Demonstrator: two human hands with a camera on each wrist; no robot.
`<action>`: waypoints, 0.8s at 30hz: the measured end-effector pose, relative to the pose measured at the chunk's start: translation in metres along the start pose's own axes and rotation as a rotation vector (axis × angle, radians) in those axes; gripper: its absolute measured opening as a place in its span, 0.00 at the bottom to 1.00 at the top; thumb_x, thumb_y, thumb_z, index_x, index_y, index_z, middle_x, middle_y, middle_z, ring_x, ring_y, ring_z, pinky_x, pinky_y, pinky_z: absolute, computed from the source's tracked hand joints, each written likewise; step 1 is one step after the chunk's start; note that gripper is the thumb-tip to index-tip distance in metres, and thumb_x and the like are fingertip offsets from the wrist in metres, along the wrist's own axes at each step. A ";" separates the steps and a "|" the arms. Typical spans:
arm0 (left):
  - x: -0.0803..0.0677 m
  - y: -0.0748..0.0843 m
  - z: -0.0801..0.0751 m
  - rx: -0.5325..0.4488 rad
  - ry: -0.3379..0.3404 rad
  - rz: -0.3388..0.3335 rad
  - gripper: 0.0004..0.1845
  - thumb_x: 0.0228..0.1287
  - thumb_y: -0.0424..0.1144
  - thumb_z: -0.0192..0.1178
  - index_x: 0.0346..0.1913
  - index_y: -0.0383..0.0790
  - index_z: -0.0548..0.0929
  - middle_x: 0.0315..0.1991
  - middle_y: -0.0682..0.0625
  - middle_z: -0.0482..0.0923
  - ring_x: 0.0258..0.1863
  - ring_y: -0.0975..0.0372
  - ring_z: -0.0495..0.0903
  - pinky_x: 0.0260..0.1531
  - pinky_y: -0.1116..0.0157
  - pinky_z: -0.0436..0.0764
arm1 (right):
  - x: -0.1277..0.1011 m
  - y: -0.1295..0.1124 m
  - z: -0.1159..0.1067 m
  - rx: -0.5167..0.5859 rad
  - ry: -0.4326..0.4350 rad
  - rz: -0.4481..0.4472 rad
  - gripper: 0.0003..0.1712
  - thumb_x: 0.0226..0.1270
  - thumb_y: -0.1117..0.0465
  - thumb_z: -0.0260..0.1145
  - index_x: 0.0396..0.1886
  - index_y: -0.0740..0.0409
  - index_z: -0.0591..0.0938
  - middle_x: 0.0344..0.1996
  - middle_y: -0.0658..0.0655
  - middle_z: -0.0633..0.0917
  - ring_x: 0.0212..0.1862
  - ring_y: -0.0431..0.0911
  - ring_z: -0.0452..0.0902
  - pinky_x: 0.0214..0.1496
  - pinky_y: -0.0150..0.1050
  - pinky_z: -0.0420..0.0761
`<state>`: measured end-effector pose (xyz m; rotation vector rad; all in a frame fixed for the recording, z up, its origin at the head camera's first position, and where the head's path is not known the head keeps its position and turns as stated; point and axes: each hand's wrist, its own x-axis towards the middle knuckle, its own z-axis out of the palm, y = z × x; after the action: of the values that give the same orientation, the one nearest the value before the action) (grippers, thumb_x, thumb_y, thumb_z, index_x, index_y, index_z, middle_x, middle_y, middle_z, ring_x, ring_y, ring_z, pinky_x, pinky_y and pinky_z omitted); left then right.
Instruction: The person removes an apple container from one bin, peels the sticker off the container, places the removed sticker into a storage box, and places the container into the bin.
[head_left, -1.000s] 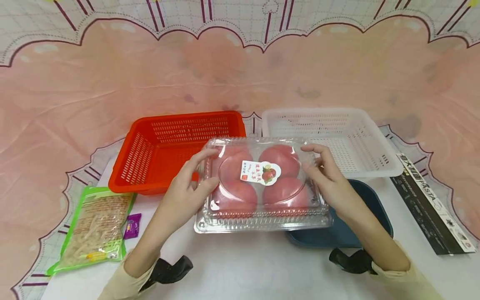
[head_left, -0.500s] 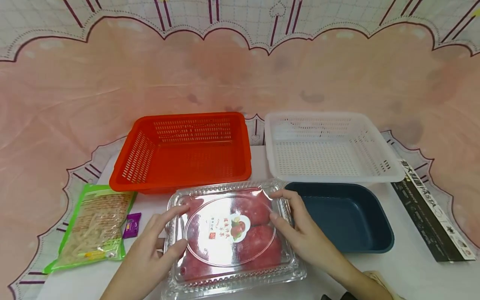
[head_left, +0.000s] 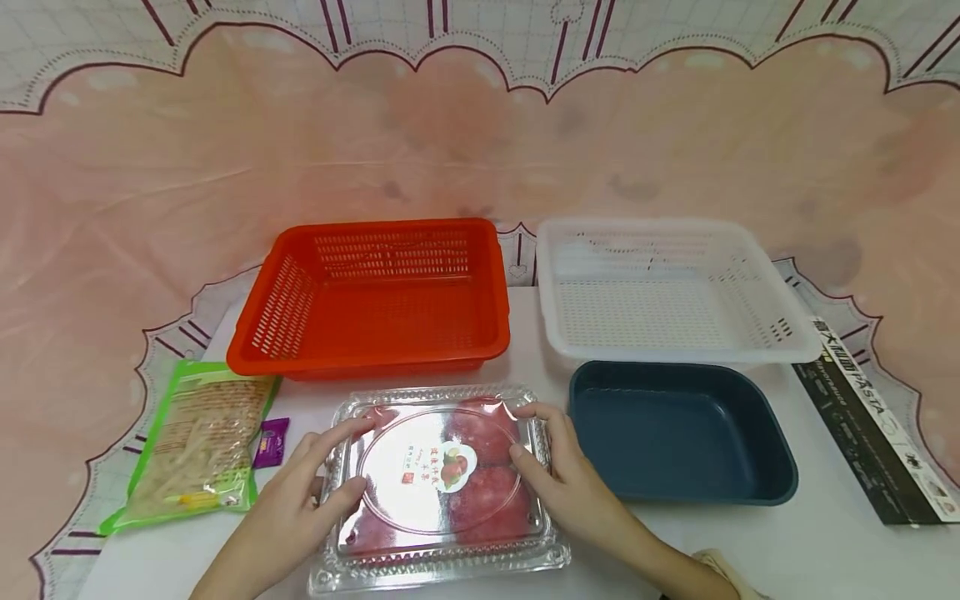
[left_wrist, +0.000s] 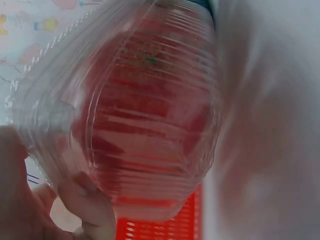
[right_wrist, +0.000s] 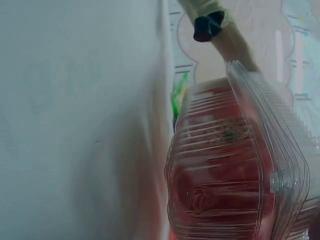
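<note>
A clear plastic clamshell box of red apples [head_left: 442, 442], with a white fruit label on its lid, lies low over the front middle of the table. My left hand [head_left: 300, 492] grips its left side, thumb and index finger on the lid. On the opposite side, my right hand [head_left: 573, 483] holds the box the same way. The left wrist view shows bent fingers [left_wrist: 90, 205] at the ribbed rim of the box, red fruit behind the plastic. In the right wrist view the box [right_wrist: 225, 165] fills the right half, and my right hand is mostly out of frame.
Behind the box stands a red basket [head_left: 367, 367], with a white basket [head_left: 810, 342] to its right. A dark blue tray [head_left: 675, 433] sits right of the box. A green-edged food bag [head_left: 195, 442] and a purple packet [head_left: 271, 442] lie left; a black pasta box [head_left: 870, 442] lies far right.
Both hands have brought the apple box down and toward me, from in front of the baskets to the table's front. In the last half second it shifted slightly left and away from me.
</note>
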<state>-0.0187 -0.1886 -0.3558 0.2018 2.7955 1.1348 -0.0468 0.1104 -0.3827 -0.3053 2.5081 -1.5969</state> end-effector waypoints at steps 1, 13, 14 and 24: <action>0.001 -0.003 0.001 0.004 -0.006 0.004 0.30 0.68 0.49 0.58 0.68 0.74 0.61 0.45 0.51 0.68 0.19 0.71 0.66 0.18 0.70 0.69 | 0.001 0.002 0.002 -0.001 -0.003 0.014 0.22 0.71 0.49 0.59 0.61 0.37 0.64 0.64 0.50 0.66 0.74 0.54 0.56 0.69 0.66 0.60; 0.018 -0.031 0.005 0.070 -0.065 0.016 0.29 0.68 0.54 0.57 0.69 0.73 0.60 0.63 0.43 0.70 0.47 0.44 0.80 0.34 0.42 0.81 | 0.013 0.016 0.013 -0.101 -0.017 0.049 0.21 0.71 0.48 0.58 0.61 0.38 0.65 0.59 0.57 0.69 0.66 0.53 0.65 0.61 0.60 0.69; 0.019 -0.033 0.004 0.080 -0.080 0.012 0.29 0.68 0.54 0.56 0.69 0.72 0.60 0.62 0.44 0.70 0.44 0.48 0.81 0.32 0.47 0.82 | 0.013 0.016 0.013 -0.115 -0.022 0.050 0.21 0.71 0.47 0.58 0.61 0.37 0.66 0.58 0.57 0.70 0.63 0.53 0.66 0.58 0.59 0.71; 0.041 -0.048 -0.001 0.032 -0.060 0.233 0.28 0.62 0.47 0.64 0.64 0.59 0.68 0.76 0.44 0.51 0.62 0.45 0.72 0.45 0.43 0.81 | 0.017 0.006 0.011 -0.344 0.035 -0.121 0.20 0.67 0.51 0.63 0.57 0.38 0.72 0.73 0.62 0.56 0.71 0.59 0.61 0.60 0.67 0.70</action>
<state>-0.0628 -0.2165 -0.3906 0.5675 2.7938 1.1088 -0.0611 0.0989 -0.3935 -0.4810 2.8360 -1.2075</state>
